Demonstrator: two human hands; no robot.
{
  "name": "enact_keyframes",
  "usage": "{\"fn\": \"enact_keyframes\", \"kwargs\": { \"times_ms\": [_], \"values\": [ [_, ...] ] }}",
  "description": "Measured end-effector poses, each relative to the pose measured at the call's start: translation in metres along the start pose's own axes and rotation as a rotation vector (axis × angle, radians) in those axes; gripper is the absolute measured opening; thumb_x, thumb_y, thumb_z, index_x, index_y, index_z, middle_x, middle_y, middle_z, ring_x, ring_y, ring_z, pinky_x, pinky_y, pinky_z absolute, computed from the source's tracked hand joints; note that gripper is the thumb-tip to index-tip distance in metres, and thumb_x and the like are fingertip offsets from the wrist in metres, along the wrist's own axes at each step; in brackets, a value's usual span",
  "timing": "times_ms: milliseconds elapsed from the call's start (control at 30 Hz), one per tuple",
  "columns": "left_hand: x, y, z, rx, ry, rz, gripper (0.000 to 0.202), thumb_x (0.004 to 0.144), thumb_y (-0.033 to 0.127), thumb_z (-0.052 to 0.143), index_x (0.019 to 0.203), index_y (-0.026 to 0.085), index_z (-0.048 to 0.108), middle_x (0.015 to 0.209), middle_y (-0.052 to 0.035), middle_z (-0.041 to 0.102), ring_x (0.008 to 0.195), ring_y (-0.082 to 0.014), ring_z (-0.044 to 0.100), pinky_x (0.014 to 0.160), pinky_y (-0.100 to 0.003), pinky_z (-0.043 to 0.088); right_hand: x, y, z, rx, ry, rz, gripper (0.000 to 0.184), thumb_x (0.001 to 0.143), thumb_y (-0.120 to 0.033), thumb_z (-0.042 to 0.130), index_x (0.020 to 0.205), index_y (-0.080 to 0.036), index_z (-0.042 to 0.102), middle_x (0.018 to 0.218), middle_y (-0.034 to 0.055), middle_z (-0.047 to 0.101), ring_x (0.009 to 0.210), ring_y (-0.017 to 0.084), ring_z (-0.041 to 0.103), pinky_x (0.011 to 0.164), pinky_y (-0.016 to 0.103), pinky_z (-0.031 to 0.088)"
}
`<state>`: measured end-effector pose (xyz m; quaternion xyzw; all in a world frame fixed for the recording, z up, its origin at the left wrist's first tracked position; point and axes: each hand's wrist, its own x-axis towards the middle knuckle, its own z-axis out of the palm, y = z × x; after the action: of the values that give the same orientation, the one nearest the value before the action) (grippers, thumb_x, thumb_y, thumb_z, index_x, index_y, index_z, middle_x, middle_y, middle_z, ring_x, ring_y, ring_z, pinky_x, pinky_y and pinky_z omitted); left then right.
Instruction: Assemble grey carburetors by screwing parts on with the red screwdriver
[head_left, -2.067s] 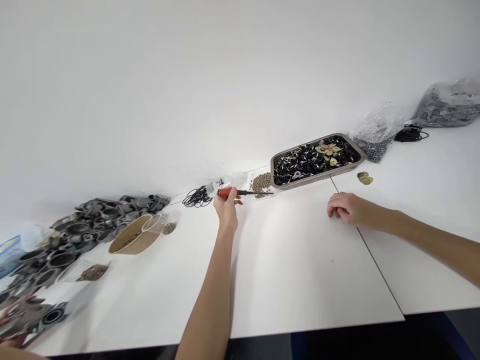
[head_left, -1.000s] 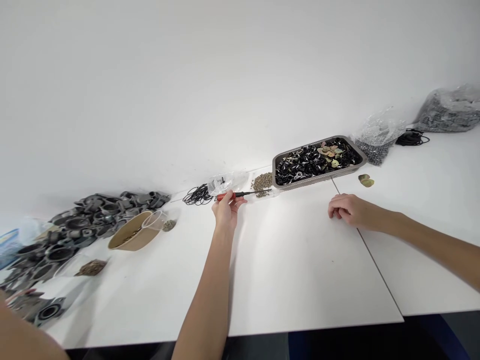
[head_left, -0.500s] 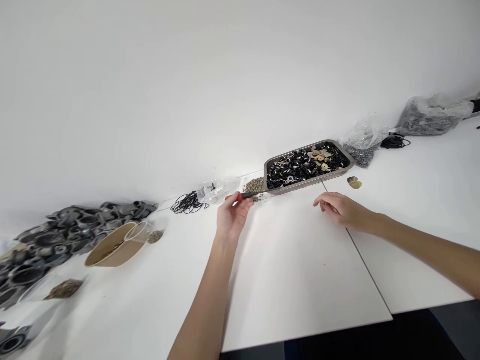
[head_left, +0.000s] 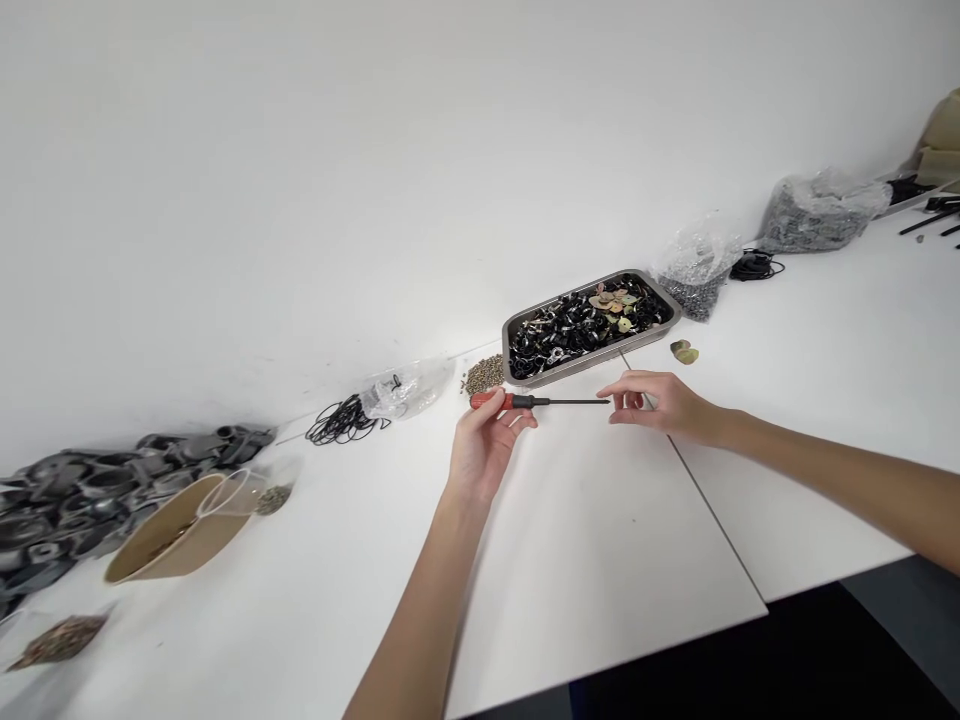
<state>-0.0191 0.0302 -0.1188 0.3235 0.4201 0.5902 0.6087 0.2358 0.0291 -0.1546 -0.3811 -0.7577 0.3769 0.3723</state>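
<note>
My left hand (head_left: pixel 487 440) is closed around the red and black handle of a screwdriver (head_left: pixel 517 401). Its thin dark shaft points right, lying nearly level across the view. At the shaft's tip is my right hand (head_left: pixel 652 400), thumb and fingers parted and slightly curled, with nothing visible between them. Whether the fingers touch the tip I cannot tell. Just beyond both hands stands a metal tray (head_left: pixel 559 372) heaped with black ring-like parts, with several yellowish discs (head_left: pixel 616 302) on top. A pile of small brass-coloured screws or similar pieces (head_left: pixel 484 374) lies at the tray's left end.
Two yellowish discs (head_left: pixel 684 351) lie right of the tray. Plastic bags of small parts (head_left: pixel 697 275) and black cords (head_left: pixel 754 265) line the wall. Leftward are more black cords (head_left: pixel 345 420), a cardboard bowl (head_left: pixel 187 548) and heaped grey fittings (head_left: pixel 90 490). A seam divides the white tabletop (head_left: pixel 585 580).
The screwdriver has swung round so its shaft shows in full, pointing at my right hand. My right hand's fingers have spread and moved slightly left. The view has shifted to the right.
</note>
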Motion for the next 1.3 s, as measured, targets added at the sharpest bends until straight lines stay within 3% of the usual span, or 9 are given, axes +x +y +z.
{"fn": "enact_keyframes", "kwargs": {
  "times_ms": [333, 933, 1300],
  "values": [
    [-0.0017, -0.0026, 0.0032, -0.002, 0.016, -0.036, 0.008, 0.077, 0.013, 0.062, 0.070, 0.012, 0.057, 0.068, -0.0059, 0.062, 0.058, -0.0177, 0.063, 0.055, -0.031, 0.054, -0.0002, 0.0048, 0.0006, -0.048, -0.005, -0.025, 0.027, 0.087, -0.039, 0.061, 0.098, -0.017, 0.070, 0.088, 0.0039, 0.064, 0.074, 0.011, 0.056, 0.070, 0.026, 0.046],
    [-0.0016, -0.0023, 0.0018, -0.003, -0.018, -0.019, 0.010, 0.072, 0.014, 0.068, 0.072, 0.012, 0.058, 0.067, -0.0048, 0.063, 0.058, -0.0178, 0.063, 0.054, -0.031, 0.055, -0.0002, 0.0022, -0.0007, -0.120, -0.009, 0.024, 0.019, 0.086, -0.034, 0.061, 0.084, -0.017, 0.069, 0.083, 0.0027, 0.065, 0.067, 0.010, 0.053, 0.065, 0.024, 0.041],
    [-0.0011, -0.0039, 0.0023, -0.004, -0.021, -0.025, 0.010, 0.070, 0.013, 0.068, 0.070, 0.012, 0.058, 0.068, -0.0043, 0.061, 0.059, -0.0185, 0.063, 0.054, -0.032, 0.055, 0.0001, 0.0039, 0.0005, -0.128, -0.002, 0.022, 0.018, 0.086, -0.031, 0.059, 0.085, -0.017, 0.069, 0.081, 0.0029, 0.063, 0.066, 0.009, 0.051, 0.062, 0.023, 0.040]
  ]
}}
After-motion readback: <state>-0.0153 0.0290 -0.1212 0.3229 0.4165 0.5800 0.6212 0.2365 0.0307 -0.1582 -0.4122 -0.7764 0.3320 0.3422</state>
